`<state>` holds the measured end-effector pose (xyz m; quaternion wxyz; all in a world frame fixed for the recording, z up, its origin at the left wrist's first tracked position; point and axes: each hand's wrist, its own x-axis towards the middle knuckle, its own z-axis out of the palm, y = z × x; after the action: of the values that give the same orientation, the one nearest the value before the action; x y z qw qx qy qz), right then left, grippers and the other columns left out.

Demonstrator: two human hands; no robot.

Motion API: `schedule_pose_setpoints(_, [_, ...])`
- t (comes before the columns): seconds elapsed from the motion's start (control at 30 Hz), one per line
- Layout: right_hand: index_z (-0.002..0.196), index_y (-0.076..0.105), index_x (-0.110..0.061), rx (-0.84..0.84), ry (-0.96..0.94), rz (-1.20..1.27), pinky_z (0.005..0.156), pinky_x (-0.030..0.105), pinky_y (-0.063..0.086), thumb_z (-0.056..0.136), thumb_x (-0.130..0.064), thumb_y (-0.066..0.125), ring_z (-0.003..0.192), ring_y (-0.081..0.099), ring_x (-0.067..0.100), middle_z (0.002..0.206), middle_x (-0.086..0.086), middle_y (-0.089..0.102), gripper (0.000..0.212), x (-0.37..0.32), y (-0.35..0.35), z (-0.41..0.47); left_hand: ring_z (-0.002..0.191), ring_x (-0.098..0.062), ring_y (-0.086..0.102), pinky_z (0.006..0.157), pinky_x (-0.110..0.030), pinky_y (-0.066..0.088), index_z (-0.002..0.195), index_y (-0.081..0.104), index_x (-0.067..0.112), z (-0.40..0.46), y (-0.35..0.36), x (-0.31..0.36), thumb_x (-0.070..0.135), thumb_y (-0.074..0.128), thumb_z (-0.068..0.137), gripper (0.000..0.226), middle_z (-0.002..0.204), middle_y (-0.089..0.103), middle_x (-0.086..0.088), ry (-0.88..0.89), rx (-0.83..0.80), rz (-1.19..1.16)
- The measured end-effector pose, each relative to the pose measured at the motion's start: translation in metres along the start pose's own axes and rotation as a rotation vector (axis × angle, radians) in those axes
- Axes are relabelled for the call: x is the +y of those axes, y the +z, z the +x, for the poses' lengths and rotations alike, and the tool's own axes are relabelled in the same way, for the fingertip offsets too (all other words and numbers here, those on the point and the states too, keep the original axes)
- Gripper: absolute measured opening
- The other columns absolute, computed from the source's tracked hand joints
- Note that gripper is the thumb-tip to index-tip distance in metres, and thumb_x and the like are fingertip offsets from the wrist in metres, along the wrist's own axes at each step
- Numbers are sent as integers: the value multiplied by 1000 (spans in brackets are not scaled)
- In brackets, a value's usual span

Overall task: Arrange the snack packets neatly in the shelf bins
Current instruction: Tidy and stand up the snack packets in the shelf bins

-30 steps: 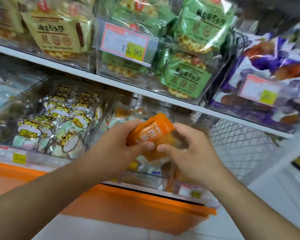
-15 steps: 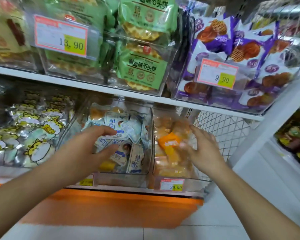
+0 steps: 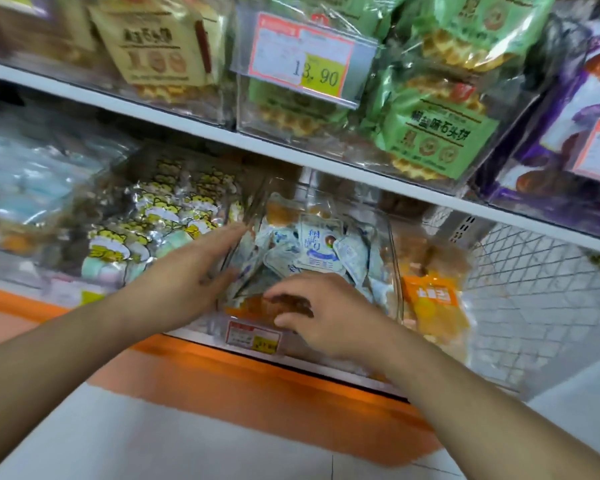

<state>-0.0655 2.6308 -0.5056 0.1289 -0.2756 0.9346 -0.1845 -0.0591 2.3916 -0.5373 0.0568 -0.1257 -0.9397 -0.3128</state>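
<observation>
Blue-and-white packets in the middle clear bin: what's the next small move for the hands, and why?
Probably press the heap down and level it. The blue-and-white packets lie jumbled at mixed angles in the clear bin; the left hand is at its left wall, the right hand over the front, neither holding anything.

A white shelf board (image 3: 291, 147) runs slanting across the view. Below the lower shelf sits an orange base strip (image 3: 257, 386), and beneath it pale floor tiles (image 3: 153, 441). At right stands a white wire-mesh panel (image 3: 534, 289). The light is bright and even.
</observation>
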Motion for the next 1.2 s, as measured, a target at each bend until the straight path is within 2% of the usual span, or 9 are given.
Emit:
schedule_pose_setpoints(0.2, [110, 82, -32, -23, 81, -10, 87, 22, 49, 95, -29, 76, 95, 61, -1, 105, -20, 74, 17, 0, 12, 31, 148, 12, 15, 122, -24, 21, 156, 27, 47, 3, 6, -18, 36, 54, 103, 61, 161, 16, 36, 36, -9, -96])
schedule_pose_setpoints(0.33, [106, 82, -34, -60, 70, -74, 71, 9, 39, 94, -32, 77, 82, 55, -6, 84, -27, 59, 13, 1, 12, 34, 143, 15, 14, 114, -14, 16, 157, 28, 43, 2, 4, -17, 37, 52, 104, 59, 162, 15, 34, 40, -16, -76])
schedule_pose_setpoints(0.47, [97, 82, -29, 9, 71, -77, 81, 26, 53, 95, -26, 75, 84, 62, 0, 87, -20, 68, 8, -1, 15, 34, 139, 16, 13, 112, -13, 15, 159, 26, 41, 2, 0, -14, 37, 52, 104, 61, 164, 14, 31, 43, -31, -60])
schedule_pose_setpoints(0.57, [92, 79, -31, 158, 100, 69, 84, 23, 53, 97, -23, 73, 89, 64, -1, 89, -20, 70, 12, 2, 9, 27, 136, 17, 14, 115, -12, 17, 158, 30, 40, 0, -5, -7, 38, 55, 103, 60, 162, 21, 29, 30, -10, -87])
schedule_pose_setpoints(0.67, [90, 76, -34, 358, 34, 239, 84, 18, 51, 98, -21, 72, 93, 66, 0, 91, -21, 72, 16, 4, -10, 9, 134, 17, 28, 102, 1, 20, 149, 47, 38, -2, -14, 12, 49, 61, 96, 56, 152, 38, 29, 81, 54, -152])
schedule_pose_setpoints(0.77, [91, 74, -31, 481, -8, 470, 81, 41, 57, 100, -17, 69, 87, 70, 16, 92, -7, 73, 17, 5, -27, -18, 110, 8, 60, 90, -12, 46, 121, 68, 36, -2, -15, 39, 55, 69, 87, 38, 117, 68, 24, 103, 46, -274])
schedule_pose_setpoints(0.9, [96, 72, -29, 386, 41, 577, 80, 35, 55, 91, -10, 80, 83, 70, 9, 96, -9, 72, 21, 22, -35, -58, 85, 3, 68, 72, -17, 52, 94, 74, 35, -7, 1, 75, 47, 70, 90, 14, 88, 73, 21, 121, 8, -347])
schedule_pose_setpoints(1.1, [98, 78, -26, 596, 226, 641, 78, 41, 59, 86, 8, 77, 88, 74, 22, 96, 4, 77, 37, 70, -50, -118, 81, 0, 70, 69, -23, 57, 110, 66, 47, -9, 18, 102, 56, 67, 89, 23, 104, 66, 28, 54, -63, -286])
schedule_pose_setpoints(1.2, [98, 77, -26, 822, 355, 630, 69, 25, 55, 89, 4, 75, 88, 74, 24, 90, 6, 78, 31, 106, -65, -135, 64, 9, 59, 54, -12, 43, 114, 61, 52, -2, 12, 90, 47, 67, 93, 23, 97, 64, 23, -2, 49, -189])
